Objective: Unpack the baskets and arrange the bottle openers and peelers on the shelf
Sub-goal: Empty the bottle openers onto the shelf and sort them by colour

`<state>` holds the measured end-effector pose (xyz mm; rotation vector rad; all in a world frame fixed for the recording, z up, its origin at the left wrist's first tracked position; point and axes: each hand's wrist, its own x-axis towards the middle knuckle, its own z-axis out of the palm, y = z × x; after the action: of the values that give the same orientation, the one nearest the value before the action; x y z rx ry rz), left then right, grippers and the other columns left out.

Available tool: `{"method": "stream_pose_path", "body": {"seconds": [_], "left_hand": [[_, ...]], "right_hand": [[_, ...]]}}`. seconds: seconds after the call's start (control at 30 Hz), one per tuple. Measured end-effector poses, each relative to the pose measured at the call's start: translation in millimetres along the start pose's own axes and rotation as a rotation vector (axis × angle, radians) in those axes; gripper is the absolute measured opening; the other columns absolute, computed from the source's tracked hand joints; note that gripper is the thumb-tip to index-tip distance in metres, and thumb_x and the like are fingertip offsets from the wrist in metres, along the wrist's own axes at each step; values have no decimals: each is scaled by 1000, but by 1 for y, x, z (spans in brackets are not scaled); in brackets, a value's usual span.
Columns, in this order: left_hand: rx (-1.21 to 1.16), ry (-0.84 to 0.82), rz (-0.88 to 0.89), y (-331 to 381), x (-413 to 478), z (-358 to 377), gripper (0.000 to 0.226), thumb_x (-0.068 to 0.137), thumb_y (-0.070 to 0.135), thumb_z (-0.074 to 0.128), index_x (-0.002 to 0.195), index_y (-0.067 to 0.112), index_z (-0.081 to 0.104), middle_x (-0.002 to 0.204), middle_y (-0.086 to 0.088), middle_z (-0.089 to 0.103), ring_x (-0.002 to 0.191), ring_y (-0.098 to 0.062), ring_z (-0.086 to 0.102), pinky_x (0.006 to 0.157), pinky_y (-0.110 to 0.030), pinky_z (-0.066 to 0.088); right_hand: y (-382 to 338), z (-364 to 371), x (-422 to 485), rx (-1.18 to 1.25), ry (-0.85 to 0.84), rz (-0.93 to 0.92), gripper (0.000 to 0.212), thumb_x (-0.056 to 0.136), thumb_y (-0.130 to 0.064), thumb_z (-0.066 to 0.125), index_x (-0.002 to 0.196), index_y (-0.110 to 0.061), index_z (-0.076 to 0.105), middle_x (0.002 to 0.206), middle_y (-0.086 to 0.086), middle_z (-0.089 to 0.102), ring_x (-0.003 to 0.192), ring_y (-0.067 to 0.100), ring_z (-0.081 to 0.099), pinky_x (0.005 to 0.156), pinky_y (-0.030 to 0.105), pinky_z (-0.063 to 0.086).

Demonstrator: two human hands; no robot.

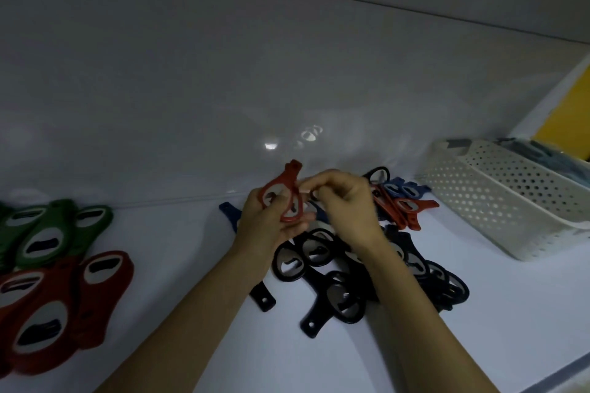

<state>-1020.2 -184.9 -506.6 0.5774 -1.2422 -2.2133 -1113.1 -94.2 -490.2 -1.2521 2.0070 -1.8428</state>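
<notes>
White glossy shelf [479, 344] runs under a plain, shiny white back wall [287, 73], dimly lit, and both hands meet over the middle of it, close to the back edge

Left hand [265, 223] grips a red plastic bottle opener [284, 191] by its oval head, fingers curled round the lower rim. Right hand [348, 204] has its fingers curled too, thumb and forefinger pinching the same opener at its right edge; a dark loop shows just under those fingertips and I cannot tell whether it is also held. The opener is lifted off the shelf, with its long axis running up and away towards the back wall and the narrow handle end on top

Directly below the hands lies a loose heap of black oval-headed bottle openers [319, 258], overlapping at all angles. Behind the right hand, a few blue and red openers [402, 201] lie against the back edge. Further right stands a white perforated plastic basket [510, 201], with a second basket of grey-blue items [549, 153] behind it

Towards the left edge are two sorted groups: green openers [48, 233] further back, dark red openers [48, 313] nearer the front. That red group looks the likely home for the held piece; it lies well apart to the left, so the left hand is nearer
</notes>
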Motion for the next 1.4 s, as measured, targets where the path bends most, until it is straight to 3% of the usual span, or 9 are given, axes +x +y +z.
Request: {"method": "stream_pose_path", "body": {"seconds": [0.13, 0.3, 0.43, 0.57, 0.67, 0.9, 1.03, 1.23, 1.4], "left_hand": [[-9, -160, -13, -7, -7, 14, 17, 95, 15, 53, 111, 16, 57, 93, -1, 75, 76, -18, 73, 55, -21, 53], [-81, -233, -129, -25, -12, 17, 22, 89, -4, 56, 104, 12, 61, 83, -5, 75, 80, -21, 73, 60, -22, 55], [-181, -201, -166, -24, -9, 14, 22, 89, -8, 53, 102, 9, 58, 78, -3, 75, 76, -18, 73, 59, -22, 56], [-189, -210, -184, -22, -8, 11, 15, 93, -2, 49, 102, 7, 58, 79, -5, 75, 74, -18, 73, 57, -20, 55], [-167, -227, -202, -22, -8, 10, 15, 98, 8, 44, 104, 9, 59, 85, -7, 75, 77, -18, 73, 56, -20, 54], [-234, -216, -330, -17, -4, 9, 58, 92, 57, 36, 105, 8, 64, 98, -13, 73, 83, -23, 72, 63, -26, 55], [-202, -198, -306, -19, -5, 8, 25, 94, 17, 54, 117, 9, 58, 101, -15, 72, 79, -25, 73, 56, -24, 56], [-211, -208, -276, -20, -6, 7, 18, 95, 4, 47, 108, 15, 56, 87, -10, 75, 74, -20, 73, 53, -23, 54], [-196, -222, -251, -22, -6, 7, 19, 95, 5, 47, 106, 17, 56, 86, -9, 75, 75, -20, 73, 54, -23, 54]], "right_hand": [[10, -42, 10, -362, 351, 171, 20, 89, -8, 52, 97, -14, 69, 93, 1, 71, 81, 20, 66, 68, 27, 52], [41, -76, -11, -1045, 231, 416, 34, 89, -27, 59, 121, -17, 60, 109, 13, 66, 101, 35, 59, 79, 39, 49], [50, -77, -11, -1207, 270, 366, 18, 89, -12, 51, 97, -11, 67, 91, 13, 69, 83, 32, 62, 68, 32, 39], [48, -75, -12, -1179, 400, 213, 19, 89, -8, 52, 91, -8, 71, 89, 15, 67, 84, 33, 60, 67, 33, 38], [41, -66, -14, -788, 472, 55, 20, 92, -14, 59, 107, -13, 73, 98, 12, 65, 94, 23, 55, 75, 30, 41], [23, -35, -20, -449, 105, -249, 25, 86, 5, 62, 105, -8, 72, 98, 0, 68, 91, 5, 62, 82, 20, 51], [20, -31, -21, -283, -50, -81, 31, 88, 9, 52, 108, -6, 71, 101, -1, 69, 93, -2, 63, 84, 16, 51], [42, -70, -12, -1101, 234, 275, 30, 91, -15, 51, 118, -13, 62, 108, 13, 66, 100, 32, 60, 75, 35, 47], [49, -77, -10, -1107, 286, 350, 21, 87, 1, 50, 100, -1, 66, 99, 18, 65, 96, 35, 58, 63, 29, 37]]}}
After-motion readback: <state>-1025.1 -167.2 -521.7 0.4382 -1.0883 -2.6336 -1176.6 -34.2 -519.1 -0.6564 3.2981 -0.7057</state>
